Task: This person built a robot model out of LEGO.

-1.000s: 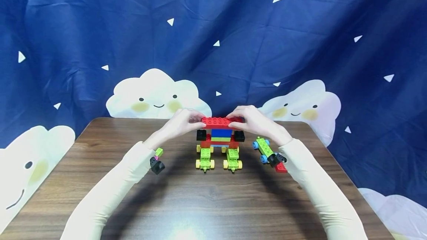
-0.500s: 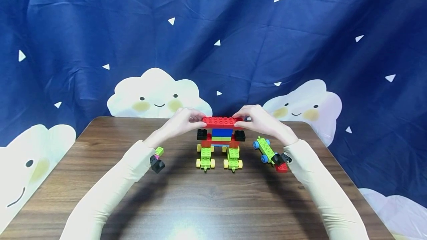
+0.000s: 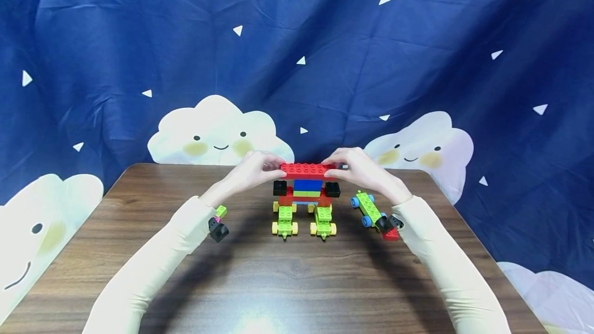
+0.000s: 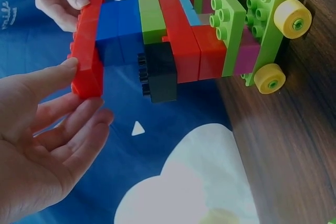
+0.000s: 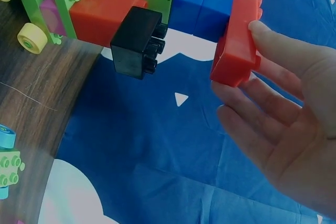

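Note:
A tall building-brick model stands mid-table on two lime-green wheeled bases [image 3: 285, 215] with yellow wheels. Above them come red bricks [image 5: 100, 14], a lime-green layer, blue bricks [image 3: 308, 185], and a black brick [image 5: 134, 43] jutting out on each side. Across the top lies a long red studded brick [image 3: 302, 170], touching the blue bricks. My left hand [image 3: 250, 173] pinches its left end, thumb in front and fingers behind. At the other end, my right hand [image 3: 362, 173] pinches it the same way. Whether the studs beneath are fully seated cannot be seen.
To the right stand a lime-green wheeled base [image 3: 366, 207] with blue wheels and a red brick [image 3: 391, 234], partly behind the right wrist camera. A small lime-green brick [image 3: 221, 211] sits by the left wrist. A blue cloud-patterned curtain [image 3: 297, 81] hangs behind the wooden table [image 3: 297, 282].
My right hand has slid slightly outward to the right along the red brick. The left hand and the model look unchanged.

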`<action>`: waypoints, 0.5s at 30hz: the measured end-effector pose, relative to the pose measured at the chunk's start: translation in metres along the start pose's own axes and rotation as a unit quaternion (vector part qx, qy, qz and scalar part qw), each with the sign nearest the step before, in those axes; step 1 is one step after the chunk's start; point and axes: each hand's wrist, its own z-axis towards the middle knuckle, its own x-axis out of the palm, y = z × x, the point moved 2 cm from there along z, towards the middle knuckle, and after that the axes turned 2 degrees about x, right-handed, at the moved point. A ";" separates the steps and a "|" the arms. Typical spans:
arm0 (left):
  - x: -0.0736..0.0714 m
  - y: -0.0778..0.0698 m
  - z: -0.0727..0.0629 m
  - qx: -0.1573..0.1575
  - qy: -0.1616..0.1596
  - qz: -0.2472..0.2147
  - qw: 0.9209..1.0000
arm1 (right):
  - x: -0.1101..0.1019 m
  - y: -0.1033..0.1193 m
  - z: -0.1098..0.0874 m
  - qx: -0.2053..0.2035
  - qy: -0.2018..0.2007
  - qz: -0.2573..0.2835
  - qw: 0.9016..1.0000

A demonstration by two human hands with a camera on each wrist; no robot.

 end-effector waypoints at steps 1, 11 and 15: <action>0.000 0.000 0.000 0.001 0.000 0.001 1.000 | 0.000 0.000 0.000 0.002 0.001 -0.001 1.000; 0.001 0.005 -0.005 0.011 -0.005 0.009 1.000 | 0.001 0.003 0.000 0.004 0.009 -0.003 1.000; -0.001 0.006 -0.009 0.009 -0.008 0.009 1.000 | 0.000 0.002 0.000 0.005 0.001 -0.007 1.000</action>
